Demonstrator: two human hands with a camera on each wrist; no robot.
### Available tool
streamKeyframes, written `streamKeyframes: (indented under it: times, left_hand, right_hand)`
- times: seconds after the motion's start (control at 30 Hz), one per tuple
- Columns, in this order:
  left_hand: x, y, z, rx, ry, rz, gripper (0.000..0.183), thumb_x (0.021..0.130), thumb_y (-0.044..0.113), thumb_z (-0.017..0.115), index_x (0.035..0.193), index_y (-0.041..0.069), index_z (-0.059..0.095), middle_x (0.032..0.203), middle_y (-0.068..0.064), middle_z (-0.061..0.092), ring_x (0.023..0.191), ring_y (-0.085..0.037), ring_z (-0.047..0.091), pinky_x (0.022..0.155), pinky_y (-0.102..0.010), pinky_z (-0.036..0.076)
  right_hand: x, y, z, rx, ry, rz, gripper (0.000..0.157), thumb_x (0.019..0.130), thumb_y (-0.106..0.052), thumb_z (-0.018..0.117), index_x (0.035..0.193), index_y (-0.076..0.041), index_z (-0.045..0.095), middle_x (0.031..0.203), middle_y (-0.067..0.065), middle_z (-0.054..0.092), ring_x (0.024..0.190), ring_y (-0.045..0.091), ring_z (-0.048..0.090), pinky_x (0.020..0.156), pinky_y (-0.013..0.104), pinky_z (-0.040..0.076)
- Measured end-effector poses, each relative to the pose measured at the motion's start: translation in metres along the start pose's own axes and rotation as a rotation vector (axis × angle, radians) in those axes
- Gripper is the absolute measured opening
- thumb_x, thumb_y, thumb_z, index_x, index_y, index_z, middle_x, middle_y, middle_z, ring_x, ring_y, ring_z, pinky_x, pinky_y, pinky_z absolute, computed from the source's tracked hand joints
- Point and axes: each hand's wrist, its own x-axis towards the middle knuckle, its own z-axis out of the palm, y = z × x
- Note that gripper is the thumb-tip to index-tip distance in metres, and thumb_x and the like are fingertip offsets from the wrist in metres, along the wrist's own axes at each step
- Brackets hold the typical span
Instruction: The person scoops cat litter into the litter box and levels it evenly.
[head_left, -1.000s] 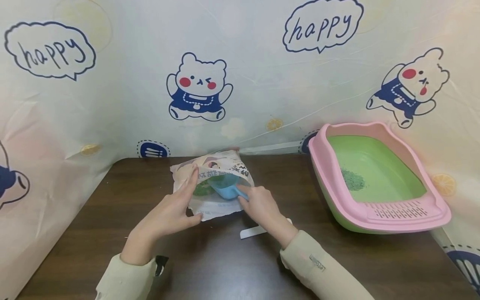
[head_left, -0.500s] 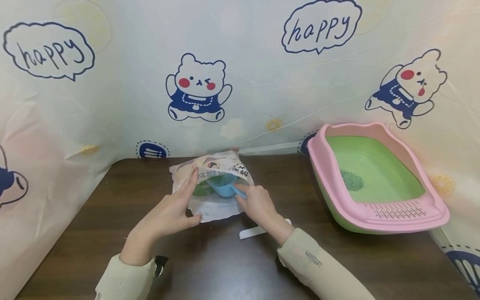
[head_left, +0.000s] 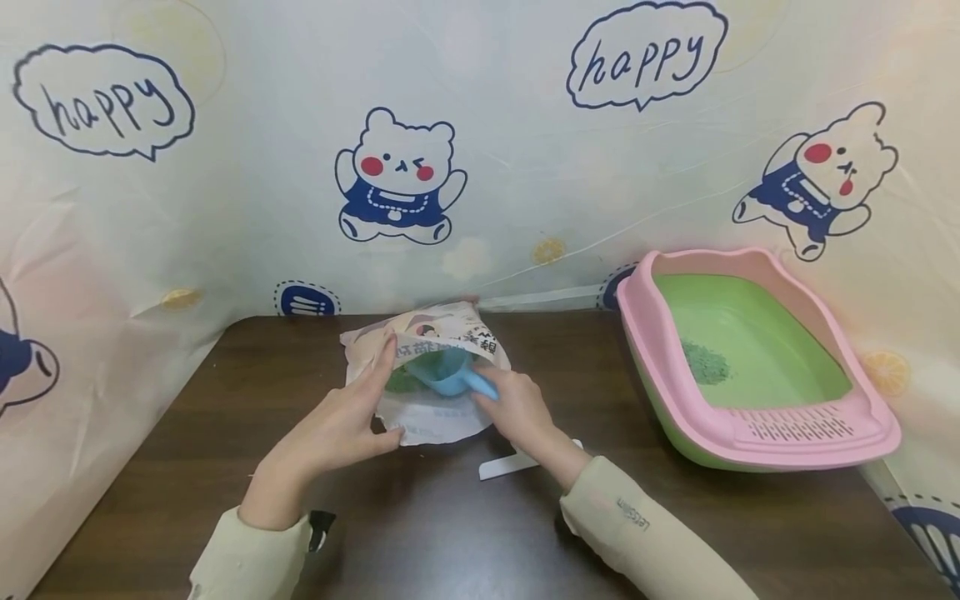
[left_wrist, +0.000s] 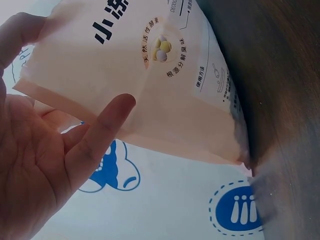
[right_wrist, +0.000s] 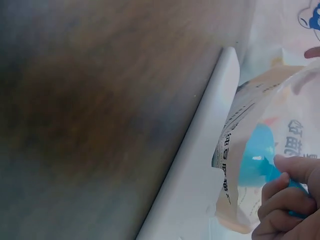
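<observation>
Fingers of the right hand grip a light-blue plastic scoop whose long axis runs leftward and away into a white-and-peach printed bag near the dark wooden worktop's far edge; the left hand, fingers extended, touches the bag's left side.

Backdrop: pale printed sheet is hanging behind the table and wrinkling at left; it is displaying cartoon bears, "happy" speech bubbles, orange slices. Table is showing dark wood grain; its near part is reflecting diffuse light.
</observation>
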Motion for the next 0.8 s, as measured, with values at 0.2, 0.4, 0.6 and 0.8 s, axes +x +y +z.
streamKeyframes:
  times: [0.2,0.4,0.6,0.8]
  left_hand:
    - [0.000,-0.001,0.000,-0.022,-0.008,-0.014,0.114,0.082,0.023,0.076,0.161,0.018,-0.006,0.167,-0.013,0.012,0.064,-0.014,0.054,0.052,-0.027,0.044]
    - [0.001,-0.003,-0.001,-0.038,-0.019,-0.019,0.114,0.082,0.023,0.076,0.161,0.018,-0.006,0.166,-0.016,0.017,0.079,-0.019,0.060,0.059,-0.028,0.049]
    - [0.001,-0.003,-0.002,-0.042,-0.018,-0.016,0.115,0.082,0.024,0.077,0.161,0.018,-0.006,0.164,-0.018,0.021,0.088,-0.023,0.061,0.066,-0.029,0.052]
    - [0.002,-0.004,-0.003,-0.034,-0.011,-0.008,0.114,0.082,0.025,0.077,0.161,0.017,-0.005,0.164,-0.017,0.021,0.092,-0.025,0.061,0.070,-0.034,0.054]
  right_hand:
    - [-0.002,0.005,-0.005,0.140,-0.065,0.072,0.040,0.085,-0.014,0.076,0.125,-0.016,0.071,0.120,0.006,0.072,0.081,0.018,0.057,0.069,0.030,0.046]
    - [-0.006,0.013,-0.009,0.261,-0.071,0.117,0.038,0.083,-0.012,0.079,0.120,-0.016,0.074,0.119,0.007,0.072,0.084,0.019,0.056,0.072,0.029,0.045]
    - [-0.010,0.021,-0.015,0.325,-0.068,0.108,0.037,0.082,-0.008,0.078,0.118,-0.015,0.075,0.116,0.009,0.073,0.085,0.018,0.056,0.074,0.029,0.045]
    - [-0.014,0.029,-0.023,0.411,-0.097,0.103,0.035,0.083,-0.010,0.078,0.118,-0.014,0.075,0.116,0.008,0.072,0.087,0.019,0.055,0.075,0.031,0.045]
